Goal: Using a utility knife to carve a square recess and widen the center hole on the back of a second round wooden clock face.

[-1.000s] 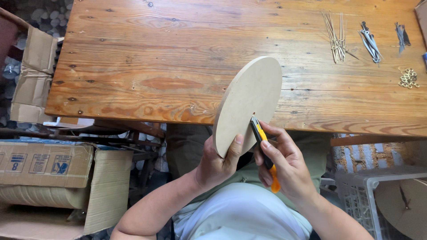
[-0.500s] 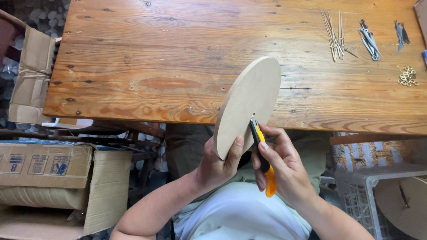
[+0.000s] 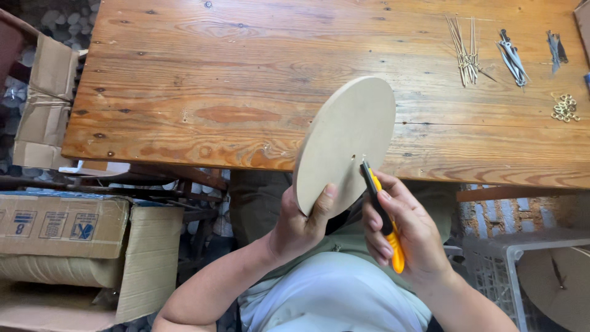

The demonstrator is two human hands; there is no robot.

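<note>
Disc [image 3: 344, 142], round, pale fibreboard, held up tilted over the near edge of the table [image 3: 184, 80], toward the right half. Vs half a sec ago it's barely moved; the knife [image 3: 381, 212] tip has crept a touch nearer the small slot close to the disc's centre and the right hand [image 3: 405, 237] has shifted slightly, so my guess is the work at that slot is ongoing, not finished. Left hand [image 3: 301, 224] grips the disc's lower rim, fingers [image 3: 324, 200] wrapped over the front face and clamped on it. Right hand is closed tight round the yellow and black utility knife, blade end touching the disc just beside the slot. At the table's far right corner, well apart: thin sticks [image 3: 467, 49], dark metal pieces [image 3: 511, 55], small brass rings [image 3: 564, 107]. Cardboard boxes [image 3: 61, 224] off the left edge, plastic crate [image 3: 491, 270] at right
</note>
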